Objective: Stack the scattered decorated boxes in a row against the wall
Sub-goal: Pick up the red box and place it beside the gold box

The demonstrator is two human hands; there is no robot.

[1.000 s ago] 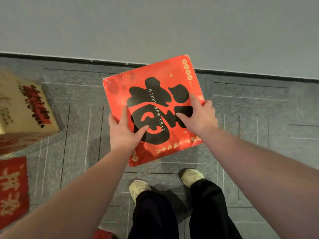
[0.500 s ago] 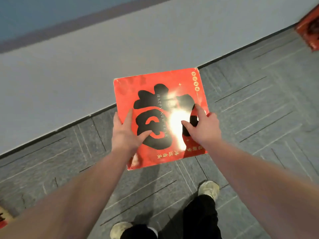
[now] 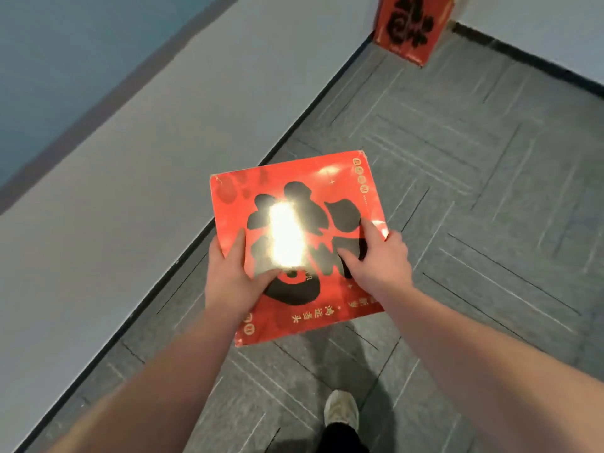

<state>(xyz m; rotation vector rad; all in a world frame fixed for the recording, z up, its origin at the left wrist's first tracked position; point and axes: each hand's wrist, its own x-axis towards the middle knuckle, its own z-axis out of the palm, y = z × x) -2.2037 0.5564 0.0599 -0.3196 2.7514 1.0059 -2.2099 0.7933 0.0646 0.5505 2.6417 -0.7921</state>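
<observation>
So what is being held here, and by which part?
The red decorated box, gripped at its left and right edges, near end, by the left hand and right hand.

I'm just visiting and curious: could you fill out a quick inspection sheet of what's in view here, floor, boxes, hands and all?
Surface: grey patterned carpet floor, meeting a pale grey wall along a dark baseboard.
Job's things: flat red cardboard box with a large black character, held above the floor, glare on its top; second red box with a black character standing at the far corner.
Clutter: nothing seen.
Hands: left hand and right hand grip the held box's near sides, thumbs on top.
Cables: nothing seen.
Surroundings: one pale shoe and dark trouser leg below.
</observation>
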